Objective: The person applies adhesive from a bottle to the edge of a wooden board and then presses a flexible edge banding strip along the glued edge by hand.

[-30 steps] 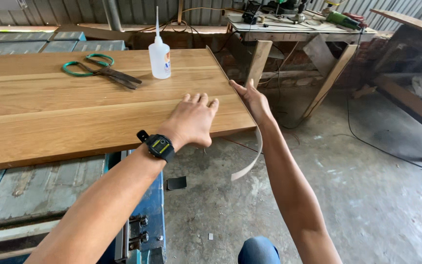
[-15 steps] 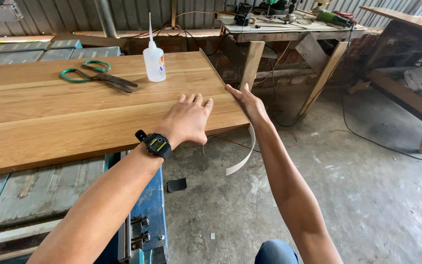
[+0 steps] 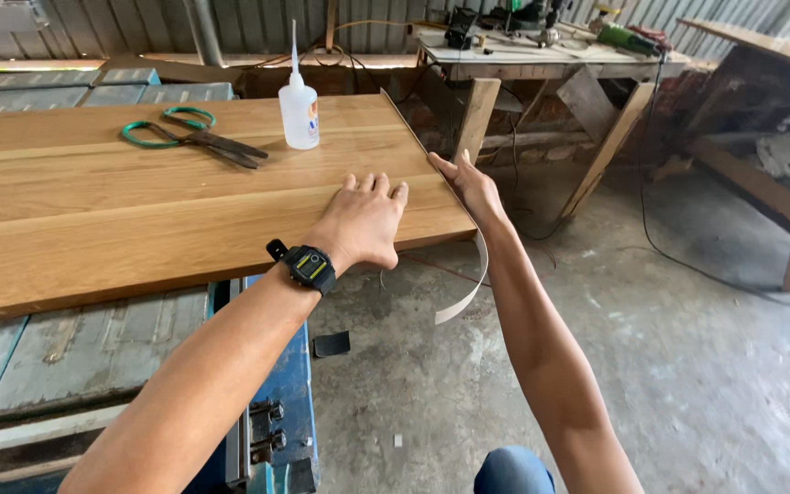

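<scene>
The wooden board (image 3: pixel 139 197) is big and flat. It lies across a blue machine table (image 3: pixel 281 402) and grey metal sheets (image 3: pixel 11 357), and it fills the left half of the view. Its short right end sticks out over the concrete floor (image 3: pixel 688 366).

Far to the left on the board lie scissors (image 3: pixel 196 139) with green handles. Just to the right of them stands a white glue bottle (image 3: pixel 299 108) with a long thin tip. It stands upright and nothing touches it.

Next comes the left hand (image 3: pixel 366 220). It lies flat on top of the board, close to the right end. The fingers are spread out and point away from the person. The hand presses down and holds nothing. A black watch (image 3: pixel 309 266) sits on that wrist.

A thin pale strip (image 3: pixel 468 293) runs along the right end of the board. Its near part is loose and curls down under the board's corner, hanging in the air.

The right hand (image 3: pixel 470 183) is at the right end of the board, just beside the left hand. Its fingers are straight and together, and they push the strip flat against the end of the board. The hand is not closed around anything.

Farther right, at the back, is a workbench (image 3: pixel 541 55) with tools on it. At the bottom is a bit of a blue knee (image 3: pixel 512 471).
</scene>
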